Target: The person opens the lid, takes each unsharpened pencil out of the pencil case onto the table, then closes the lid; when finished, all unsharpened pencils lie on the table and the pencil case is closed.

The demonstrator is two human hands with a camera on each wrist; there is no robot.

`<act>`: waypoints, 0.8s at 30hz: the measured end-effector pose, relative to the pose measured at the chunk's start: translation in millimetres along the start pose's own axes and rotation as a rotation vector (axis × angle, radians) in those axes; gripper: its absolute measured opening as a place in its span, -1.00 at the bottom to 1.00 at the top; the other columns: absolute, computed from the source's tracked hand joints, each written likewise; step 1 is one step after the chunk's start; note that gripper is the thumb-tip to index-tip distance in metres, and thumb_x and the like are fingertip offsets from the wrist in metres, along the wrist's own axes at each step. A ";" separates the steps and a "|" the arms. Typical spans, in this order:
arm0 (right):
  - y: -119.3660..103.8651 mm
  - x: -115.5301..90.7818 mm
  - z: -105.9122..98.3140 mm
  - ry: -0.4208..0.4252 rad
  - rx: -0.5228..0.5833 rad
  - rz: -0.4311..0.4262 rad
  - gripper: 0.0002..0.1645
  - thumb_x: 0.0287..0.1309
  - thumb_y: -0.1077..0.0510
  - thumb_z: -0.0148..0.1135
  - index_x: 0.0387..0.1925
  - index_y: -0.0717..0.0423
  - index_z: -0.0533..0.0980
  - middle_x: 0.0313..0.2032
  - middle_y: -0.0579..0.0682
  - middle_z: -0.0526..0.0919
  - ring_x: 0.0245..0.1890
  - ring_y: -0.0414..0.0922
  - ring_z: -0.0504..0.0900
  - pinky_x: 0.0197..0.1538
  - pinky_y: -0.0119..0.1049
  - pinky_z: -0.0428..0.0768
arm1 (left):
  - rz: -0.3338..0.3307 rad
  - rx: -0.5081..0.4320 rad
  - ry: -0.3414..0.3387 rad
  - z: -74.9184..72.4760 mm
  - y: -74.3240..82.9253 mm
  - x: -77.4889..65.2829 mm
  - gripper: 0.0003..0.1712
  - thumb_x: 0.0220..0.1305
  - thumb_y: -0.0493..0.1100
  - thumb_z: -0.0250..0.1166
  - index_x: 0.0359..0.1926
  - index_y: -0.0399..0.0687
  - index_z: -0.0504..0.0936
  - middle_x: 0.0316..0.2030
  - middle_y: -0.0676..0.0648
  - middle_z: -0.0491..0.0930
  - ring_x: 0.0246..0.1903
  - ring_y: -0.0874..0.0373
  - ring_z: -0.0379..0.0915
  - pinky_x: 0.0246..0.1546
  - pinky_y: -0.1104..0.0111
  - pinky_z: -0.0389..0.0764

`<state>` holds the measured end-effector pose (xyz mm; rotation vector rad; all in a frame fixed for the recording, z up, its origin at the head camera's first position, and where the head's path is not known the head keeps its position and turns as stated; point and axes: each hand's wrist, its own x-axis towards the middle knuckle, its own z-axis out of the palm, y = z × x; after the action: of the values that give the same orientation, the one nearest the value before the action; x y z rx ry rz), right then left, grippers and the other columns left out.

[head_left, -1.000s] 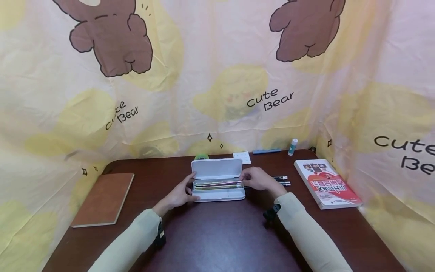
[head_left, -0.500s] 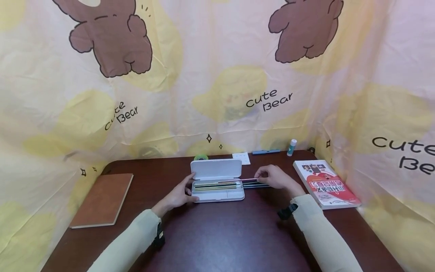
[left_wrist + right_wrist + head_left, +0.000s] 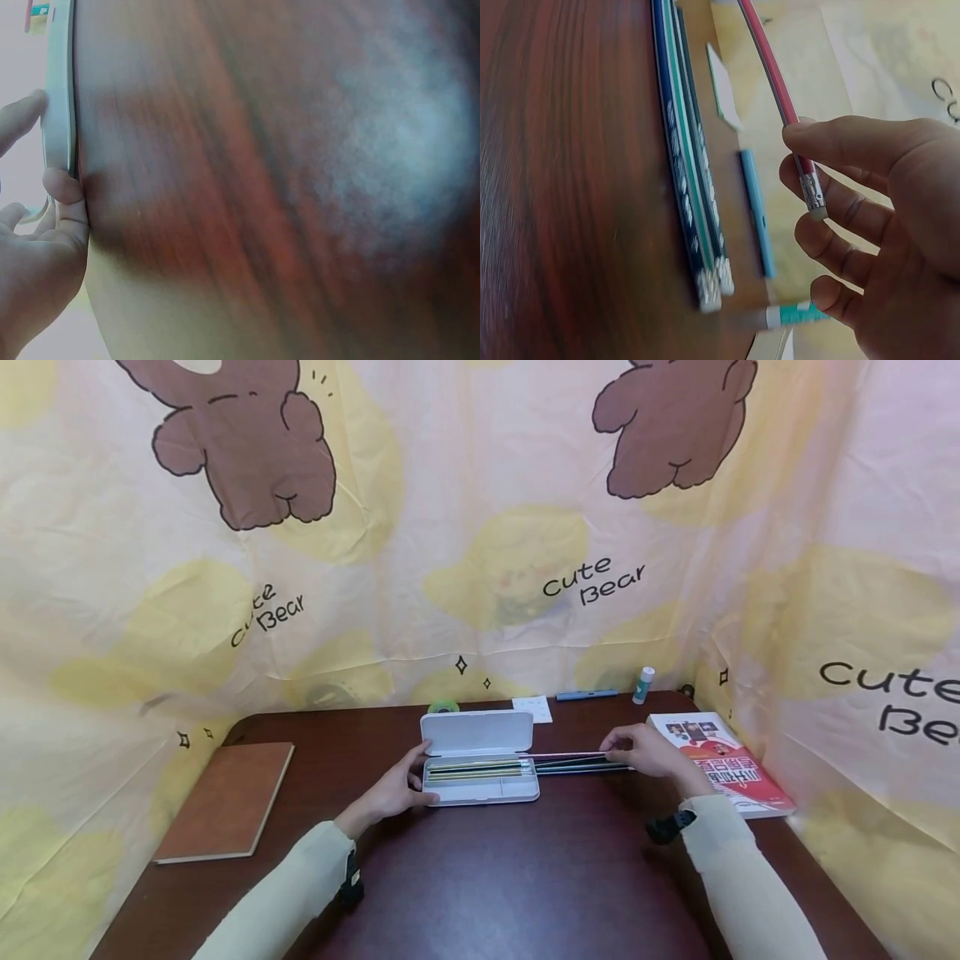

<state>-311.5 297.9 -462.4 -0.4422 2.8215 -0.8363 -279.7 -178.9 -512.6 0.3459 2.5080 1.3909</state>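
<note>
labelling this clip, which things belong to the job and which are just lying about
Likely in use:
pencil case, held by the left hand
red pencil, pinched by the right hand
pencils in the case
dark pencils beside it

Lying about:
brown notebook
printed book
glue stick
blue pen
white paper
green tape

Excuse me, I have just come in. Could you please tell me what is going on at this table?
Someone is handling pencils. The left hand holds the left end of an open pencil case, with several striped pencils inside. The right hand pinches a red pencil near its eraser end; its other end points toward the case. Darker pencils lie on the table, just right of the case.
</note>
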 end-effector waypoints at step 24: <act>33.4 -13.8 7.1 -0.076 0.007 0.129 -0.89 0.28 0.13 0.29 -0.19 -0.01 0.68 -0.26 -0.06 0.67 -0.24 -0.08 0.50 -0.13 -0.20 0.43 | -0.014 0.008 0.012 0.2 -3.2 2.9 0.21 0.03 -0.21 0.57 0.57 0.24 0.03 0.30 -0.12 0.41 -0.27 0.10 0.43 -0.38 0.34 0.53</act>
<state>-304.6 325.5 -485.8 -0.2810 2.7430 -0.7860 -282.7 -179.4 -515.8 0.3221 2.5213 1.3813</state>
